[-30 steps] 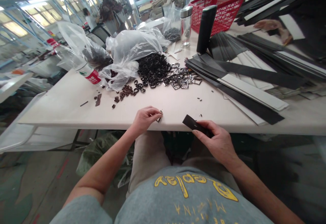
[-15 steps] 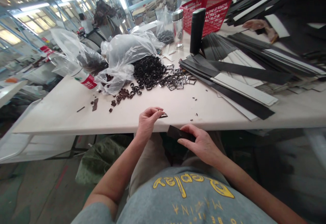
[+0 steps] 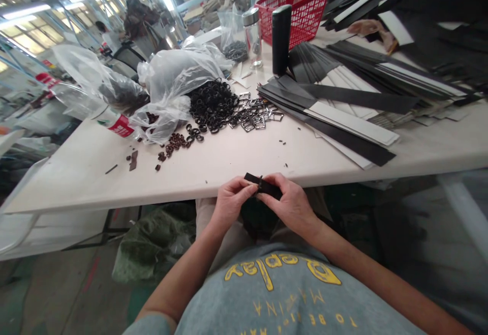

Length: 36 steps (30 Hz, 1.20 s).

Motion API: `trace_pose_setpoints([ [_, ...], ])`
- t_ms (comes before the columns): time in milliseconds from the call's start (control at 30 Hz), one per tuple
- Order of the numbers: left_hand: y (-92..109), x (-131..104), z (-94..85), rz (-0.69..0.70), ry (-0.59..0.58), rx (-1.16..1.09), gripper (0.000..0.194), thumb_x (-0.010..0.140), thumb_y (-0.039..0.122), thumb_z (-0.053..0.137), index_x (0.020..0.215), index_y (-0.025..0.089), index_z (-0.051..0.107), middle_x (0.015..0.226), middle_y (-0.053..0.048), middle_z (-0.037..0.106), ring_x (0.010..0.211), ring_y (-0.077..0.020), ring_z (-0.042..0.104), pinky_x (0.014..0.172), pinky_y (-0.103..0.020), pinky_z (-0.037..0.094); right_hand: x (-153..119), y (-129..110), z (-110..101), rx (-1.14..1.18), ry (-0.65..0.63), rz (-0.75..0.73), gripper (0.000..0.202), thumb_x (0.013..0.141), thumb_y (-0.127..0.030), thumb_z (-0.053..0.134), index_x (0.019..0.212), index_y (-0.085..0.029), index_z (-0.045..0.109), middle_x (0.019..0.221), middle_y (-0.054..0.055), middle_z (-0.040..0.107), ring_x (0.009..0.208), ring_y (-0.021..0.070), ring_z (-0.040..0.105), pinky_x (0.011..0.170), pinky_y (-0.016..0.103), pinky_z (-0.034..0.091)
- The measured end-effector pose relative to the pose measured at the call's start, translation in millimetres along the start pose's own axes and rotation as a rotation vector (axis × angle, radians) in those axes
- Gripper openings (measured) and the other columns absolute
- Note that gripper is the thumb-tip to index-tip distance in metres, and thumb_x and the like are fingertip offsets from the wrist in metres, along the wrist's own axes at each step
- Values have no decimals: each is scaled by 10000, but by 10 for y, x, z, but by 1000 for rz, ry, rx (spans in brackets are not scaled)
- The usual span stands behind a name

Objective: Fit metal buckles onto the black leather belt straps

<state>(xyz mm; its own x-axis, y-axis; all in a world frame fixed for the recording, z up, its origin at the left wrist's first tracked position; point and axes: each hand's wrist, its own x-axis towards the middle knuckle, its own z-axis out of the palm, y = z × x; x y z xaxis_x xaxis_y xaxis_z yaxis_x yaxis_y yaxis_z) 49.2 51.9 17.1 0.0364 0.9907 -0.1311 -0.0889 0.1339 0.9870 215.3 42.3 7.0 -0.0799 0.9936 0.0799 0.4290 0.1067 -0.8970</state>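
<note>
The left hand [image 3: 231,204] and right hand [image 3: 292,206] pinch a small black strap [image 3: 264,184] at the near bench [image 3: 229,162] edge. It is best to grip the strap flat and slide the tiny ring [image 3: 260,184] on slowly.

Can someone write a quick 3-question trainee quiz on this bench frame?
1. True or false: both hands are on the black strap end at the table edge.
2. Which lies nearer the red basket: the dark ring pile or the black cylinder?
3. What lies just right of the dark ring pile? A) metal buckles B) scissors C) tape roll

Key:
1. True: left hand and right hand pinch it.
2. The black cylinder.
3. A
</note>
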Motion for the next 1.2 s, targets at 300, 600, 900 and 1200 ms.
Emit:
trace_pose_setpoints([
  [300, 126, 26, -118, 138, 67, 127, 221, 699, 348, 816, 637, 170, 703, 623, 10, 654, 609, -105, 543, 601, -220, 438, -28, 70, -286, 78, -318, -39, 203, 892, -346, 562, 788, -196, 652, 691, -9, 623, 647, 168, 554, 588, 274, 388],
  [600, -47, -95, 167, -1, 23, -92, 168, 679, 326, 832, 686, 182, 744, 676, -4, 701, 577, -115, 611, 598, -238, 516, -56, 19, -96, 150, -158, -141, 203, 951, -283, 494, 822, -192, 621, 761, 12, 634, 711, 169, 569, 664, 281, 410],
  [900, -164, -113, 249, 84, 158, -275, 852, 707, 232, 826, 1448, 349, 421, 787, 59, 672, 607, -91, 596, 586, -200, 521, -96, -3, -93, 249, -163, -142, 186, 951, -270, 514, 844, -188, 641, 754, 0, 653, 693, 153, 584, 658, 252, 442],
  [1200, -168, -96, 229, 147, 231, -200, 590, 643, 255, 845, 1153, 265, 550, 746, 63, 638, 648, -97, 599, 590, -186, 476, -79, -40, -76, 289, -168, -74, 202, 895, -319, 615, 751, -182, 647, 664, -14, 647, 608, 139, 561, 580, 237, 434],
])
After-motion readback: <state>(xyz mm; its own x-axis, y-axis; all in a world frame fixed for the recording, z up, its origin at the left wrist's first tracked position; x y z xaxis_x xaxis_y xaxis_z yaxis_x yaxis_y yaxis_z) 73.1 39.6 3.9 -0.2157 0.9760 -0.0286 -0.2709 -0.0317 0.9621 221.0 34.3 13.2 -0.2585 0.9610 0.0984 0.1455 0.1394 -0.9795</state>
